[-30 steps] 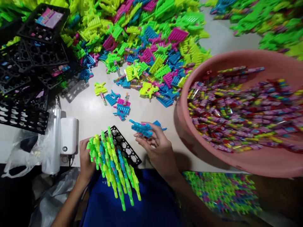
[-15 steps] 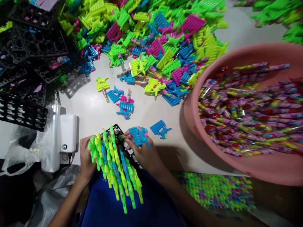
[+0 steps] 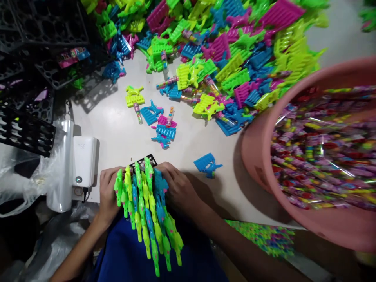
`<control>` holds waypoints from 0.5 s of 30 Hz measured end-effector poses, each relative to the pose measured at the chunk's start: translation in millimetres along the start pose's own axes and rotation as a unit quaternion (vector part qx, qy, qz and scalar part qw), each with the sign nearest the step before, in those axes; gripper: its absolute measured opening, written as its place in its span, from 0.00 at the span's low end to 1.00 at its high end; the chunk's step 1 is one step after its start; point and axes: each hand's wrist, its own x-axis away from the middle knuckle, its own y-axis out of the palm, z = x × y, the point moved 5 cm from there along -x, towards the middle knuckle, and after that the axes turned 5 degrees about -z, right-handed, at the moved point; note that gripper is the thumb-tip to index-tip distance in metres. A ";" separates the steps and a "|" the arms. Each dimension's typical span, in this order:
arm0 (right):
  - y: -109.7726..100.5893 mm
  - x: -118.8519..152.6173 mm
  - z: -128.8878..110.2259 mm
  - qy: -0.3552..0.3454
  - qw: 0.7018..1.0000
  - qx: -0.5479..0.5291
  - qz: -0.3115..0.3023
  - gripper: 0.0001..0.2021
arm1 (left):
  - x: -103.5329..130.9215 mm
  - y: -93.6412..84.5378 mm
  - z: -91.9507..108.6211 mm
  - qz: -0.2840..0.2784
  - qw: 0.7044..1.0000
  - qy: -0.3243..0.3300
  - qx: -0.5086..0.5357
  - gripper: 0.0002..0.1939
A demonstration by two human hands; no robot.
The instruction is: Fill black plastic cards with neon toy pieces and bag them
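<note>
My left hand [image 3: 108, 192] grips the left side of a black perforated plastic rack [image 3: 152, 158] held close to my body. Rows of green, yellow and blue animal-shaped plastic toys [image 3: 145, 207] stand out from it and hide most of the rack. On its right side, my right hand [image 3: 178, 188] is closed on a blue plastic toy [image 3: 159, 182], which sits against the rack's top right row; the fingertips are partly hidden. A loose blue toy [image 3: 205, 163] lies on the table to the right of that hand.
A pink tub [image 3: 258, 156] full of candy tubes [image 3: 311, 156] stands at right. Colourful toys [image 3: 217, 58] are heaped at the back. Stacked black racks [image 3: 53, 23], a white power bank [image 3: 84, 162] and a clear plastic roll [image 3: 60, 168] are at left. More toys [image 3: 261, 235] lie below the table edge.
My right hand has brought the blue toy down and left from above the rack into its right row. The view has shifted, with the tub and heap appearing larger.
</note>
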 end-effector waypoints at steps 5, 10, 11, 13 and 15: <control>10.5 -2.2 -1.3 -0.041 0.998 0.042 -0.011 0.15 | -5.8 -3.2 9.1 0.004 1.000 0.026 -0.014 0.17; 11.6 -1.8 7.1 -0.035 0.999 0.021 -0.020 0.16 | -5.9 -3.4 10.2 0.007 0.999 0.027 -0.017 0.17; 12.1 -2.1 8.1 -0.045 0.999 0.022 -0.019 0.17 | -5.2 -3.2 9.5 0.006 0.999 0.027 -0.017 0.17; 13.7 -2.5 7.9 -0.077 0.996 0.036 -0.006 0.19 | -3.7 -2.5 7.7 0.005 0.999 0.032 -0.020 0.18; 17.9 -3.0 6.4 -0.100 0.994 0.050 -0.001 0.18 | -2.6 -2.2 6.1 0.008 0.999 0.038 -0.024 0.17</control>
